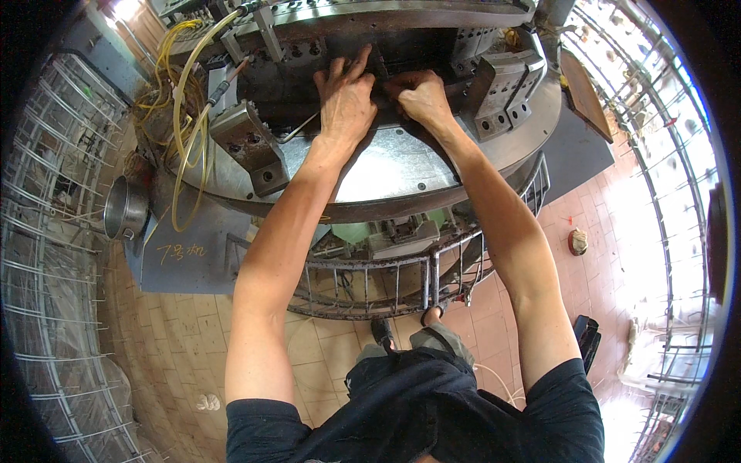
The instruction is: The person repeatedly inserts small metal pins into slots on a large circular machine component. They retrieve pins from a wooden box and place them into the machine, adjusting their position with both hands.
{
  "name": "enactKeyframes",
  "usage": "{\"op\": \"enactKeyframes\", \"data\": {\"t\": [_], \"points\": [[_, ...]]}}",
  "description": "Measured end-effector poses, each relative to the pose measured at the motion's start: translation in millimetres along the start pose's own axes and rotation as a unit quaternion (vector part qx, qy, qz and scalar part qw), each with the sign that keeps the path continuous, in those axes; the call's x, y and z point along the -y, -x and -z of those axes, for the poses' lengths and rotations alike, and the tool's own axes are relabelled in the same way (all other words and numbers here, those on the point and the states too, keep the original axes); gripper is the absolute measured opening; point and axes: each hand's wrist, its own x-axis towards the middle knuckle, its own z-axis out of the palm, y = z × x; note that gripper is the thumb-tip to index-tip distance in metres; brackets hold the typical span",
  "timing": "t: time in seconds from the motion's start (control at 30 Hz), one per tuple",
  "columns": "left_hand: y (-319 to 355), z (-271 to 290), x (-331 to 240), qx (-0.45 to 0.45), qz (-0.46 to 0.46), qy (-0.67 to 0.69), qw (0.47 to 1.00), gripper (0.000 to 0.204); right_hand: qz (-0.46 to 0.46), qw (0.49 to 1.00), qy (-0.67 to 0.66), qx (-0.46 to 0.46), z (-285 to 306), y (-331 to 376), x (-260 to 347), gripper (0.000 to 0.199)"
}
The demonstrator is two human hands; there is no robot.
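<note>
Both of my arms reach forward into a dark steel recess of a machine. My left hand (347, 100) lies against the recess with its fingers stretched out and spread. Beside it on the right, my right hand (421, 94) is closed, fingers curled against the dark metal. Whatever those fingertips hold, if anything, is hidden. A thin bent metal rod (299, 129) shows beside my left wrist, its far end hidden. Below my hands is a shiny round metal plate (394, 166). An angled steel bracket (248, 145) stands on its left, and a bolted steel block (503, 91) on its right.
Yellowish hoses (180, 116) hang at the left of the machine. A metal pot (125, 208) stands at far left. A curved metal railing (370, 287) runs below the plate. Wire mesh racks (58, 193) flank both sides. A reddish can (577, 241) sits on the tiled floor.
</note>
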Motion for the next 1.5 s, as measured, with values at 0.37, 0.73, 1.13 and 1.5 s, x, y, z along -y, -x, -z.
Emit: {"op": "enactKeyframes", "data": {"t": [0.37,0.73,1.13,1.5], "points": [[-0.4,0.1,0.8,0.007,-0.004,-0.002,1.0,0.025,-0.001,1.0,0.003,-0.006,1.6,4.0,7.2,0.028],[-1.1,0.4,-0.2,0.015,0.0,-0.004,1.0,0.026,-0.008,1.0,0.009,0.007,5.6,7.2,15.0,0.027],[-1.4,-0.5,0.4,0.016,-0.003,-0.001,1.0,0.024,-0.013,1.0,0.0,-0.002,2.8,5.4,12.1,0.032],[-2.5,-1.1,1.3,0.016,-0.015,-0.004,1.0,0.022,-0.008,1.0,0.005,-0.004,2.0,5.5,10.1,0.032]]}}
